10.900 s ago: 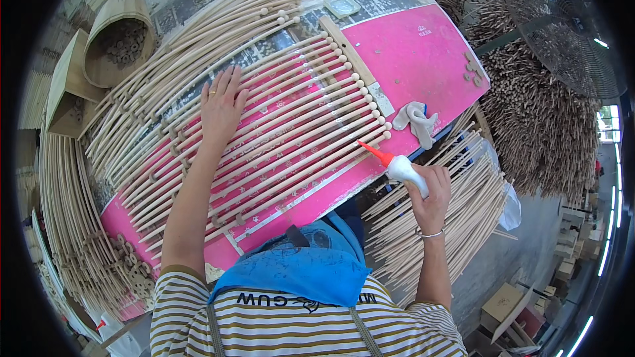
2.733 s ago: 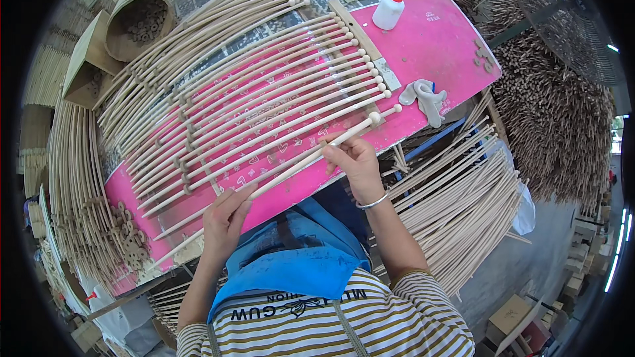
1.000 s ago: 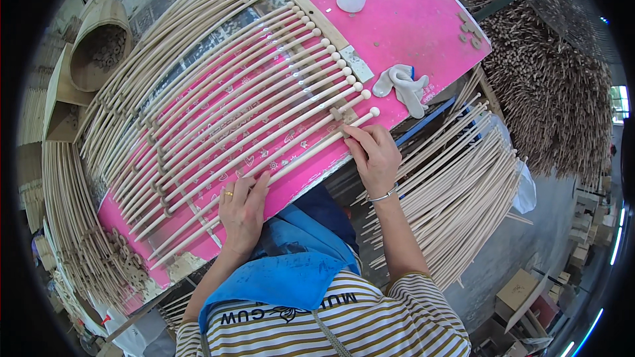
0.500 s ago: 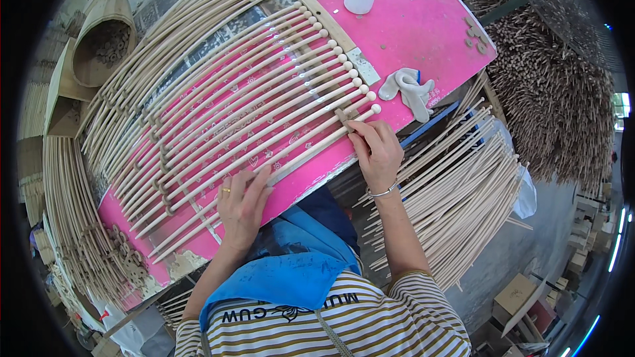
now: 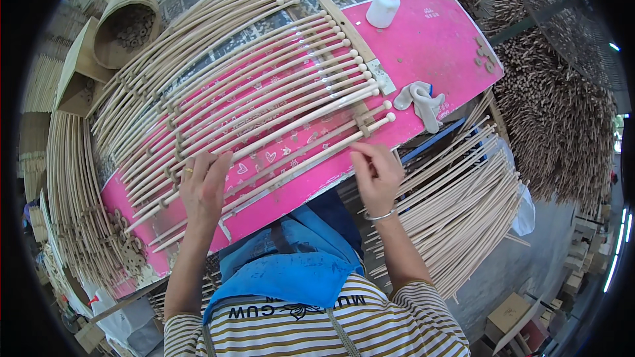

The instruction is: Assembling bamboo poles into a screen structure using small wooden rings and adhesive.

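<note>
Slender wooden rods (image 5: 284,102) with round ball ends (image 5: 360,67) lie side by side across a pink board (image 5: 436,33). My left hand (image 5: 204,188) reaches over the near rods, fingers bent down and closed around one rod (image 5: 264,142), though its palm hides most of the grip. Close to the board's front edge, my right hand (image 5: 378,175) has its fingers curled, and nothing shows in them. Just beyond its fingertips, a small brown wooden block (image 5: 362,124) sits across the two nearest rods, near their ball ends.
A white bottle with a red nozzle (image 5: 383,8) stands on the board, behind a grey glove (image 5: 422,102). Wooden rings (image 5: 486,59) lie at its right edge. Rods are bundled below right (image 5: 456,205) and at left (image 5: 69,192). A round wooden tub (image 5: 129,23) holds more rings.
My right hand has come off the small block and drawn back toward me. My left hand has shifted left and away from me along the rods. The whole view has moved slightly.
</note>
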Demonstrator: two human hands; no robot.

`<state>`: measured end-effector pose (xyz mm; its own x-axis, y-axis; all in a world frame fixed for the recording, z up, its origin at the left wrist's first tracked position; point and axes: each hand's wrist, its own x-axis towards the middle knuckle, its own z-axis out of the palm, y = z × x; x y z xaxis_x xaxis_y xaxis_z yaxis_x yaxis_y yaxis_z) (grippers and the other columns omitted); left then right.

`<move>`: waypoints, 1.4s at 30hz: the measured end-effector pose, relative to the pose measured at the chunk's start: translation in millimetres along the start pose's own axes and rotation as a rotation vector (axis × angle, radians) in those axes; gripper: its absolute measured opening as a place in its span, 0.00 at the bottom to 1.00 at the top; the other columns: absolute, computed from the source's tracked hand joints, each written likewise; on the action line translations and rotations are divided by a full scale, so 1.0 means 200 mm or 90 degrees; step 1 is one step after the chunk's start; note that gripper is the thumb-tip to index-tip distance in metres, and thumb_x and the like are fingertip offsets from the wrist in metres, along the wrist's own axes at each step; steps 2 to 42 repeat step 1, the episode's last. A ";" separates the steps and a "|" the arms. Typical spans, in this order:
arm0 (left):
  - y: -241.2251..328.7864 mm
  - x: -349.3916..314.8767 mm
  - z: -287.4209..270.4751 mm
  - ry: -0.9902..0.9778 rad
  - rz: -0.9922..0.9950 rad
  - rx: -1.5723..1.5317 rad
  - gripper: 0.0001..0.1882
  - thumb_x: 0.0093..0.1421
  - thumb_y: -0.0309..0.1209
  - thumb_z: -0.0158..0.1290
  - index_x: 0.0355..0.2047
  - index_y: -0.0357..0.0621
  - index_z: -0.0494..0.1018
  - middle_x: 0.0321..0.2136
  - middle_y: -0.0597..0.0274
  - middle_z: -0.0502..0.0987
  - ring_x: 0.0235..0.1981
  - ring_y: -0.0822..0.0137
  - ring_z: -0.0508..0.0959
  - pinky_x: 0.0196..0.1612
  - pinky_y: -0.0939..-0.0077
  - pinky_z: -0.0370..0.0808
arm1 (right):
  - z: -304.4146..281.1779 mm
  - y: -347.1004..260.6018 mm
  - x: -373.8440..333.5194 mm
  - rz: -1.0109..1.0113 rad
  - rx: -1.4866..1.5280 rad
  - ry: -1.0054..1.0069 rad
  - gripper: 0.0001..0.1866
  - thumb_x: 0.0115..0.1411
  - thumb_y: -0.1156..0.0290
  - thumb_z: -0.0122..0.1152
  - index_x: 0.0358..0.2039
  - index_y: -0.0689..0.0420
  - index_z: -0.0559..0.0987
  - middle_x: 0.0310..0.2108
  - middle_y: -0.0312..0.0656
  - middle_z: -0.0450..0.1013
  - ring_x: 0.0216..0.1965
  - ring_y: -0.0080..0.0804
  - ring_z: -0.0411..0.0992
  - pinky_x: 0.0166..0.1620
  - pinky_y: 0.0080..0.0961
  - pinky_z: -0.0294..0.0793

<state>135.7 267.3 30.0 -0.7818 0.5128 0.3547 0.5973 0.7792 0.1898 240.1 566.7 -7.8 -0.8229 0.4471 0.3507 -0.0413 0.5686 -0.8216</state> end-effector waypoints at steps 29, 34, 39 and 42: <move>0.00 0.00 -0.03 0.025 0.015 -0.003 0.16 0.50 0.20 0.60 0.40 0.45 0.81 0.31 0.61 0.74 0.35 0.60 0.75 0.40 0.66 0.71 | 0.07 -0.06 -0.02 0.120 0.113 -0.054 0.12 0.57 0.75 0.69 0.42 0.57 0.84 0.30 0.42 0.78 0.27 0.32 0.76 0.30 0.26 0.74; 0.00 0.00 -0.03 0.025 0.015 -0.003 0.16 0.50 0.20 0.60 0.40 0.45 0.81 0.31 0.61 0.74 0.35 0.60 0.75 0.40 0.66 0.71 | 0.07 -0.06 -0.02 0.120 0.113 -0.054 0.12 0.57 0.75 0.69 0.42 0.57 0.84 0.30 0.42 0.78 0.27 0.32 0.76 0.30 0.26 0.74; 0.00 0.00 -0.03 0.025 0.015 -0.003 0.16 0.50 0.20 0.60 0.40 0.45 0.81 0.31 0.61 0.74 0.35 0.60 0.75 0.40 0.66 0.71 | 0.07 -0.06 -0.02 0.120 0.113 -0.054 0.12 0.57 0.75 0.69 0.42 0.57 0.84 0.30 0.42 0.78 0.27 0.32 0.76 0.30 0.26 0.74; 0.00 0.00 -0.03 0.025 0.015 -0.003 0.16 0.50 0.20 0.60 0.40 0.45 0.81 0.31 0.61 0.74 0.35 0.60 0.75 0.40 0.66 0.71 | 0.07 -0.06 -0.02 0.120 0.113 -0.054 0.12 0.57 0.75 0.69 0.42 0.57 0.84 0.30 0.42 0.78 0.27 0.32 0.76 0.30 0.26 0.74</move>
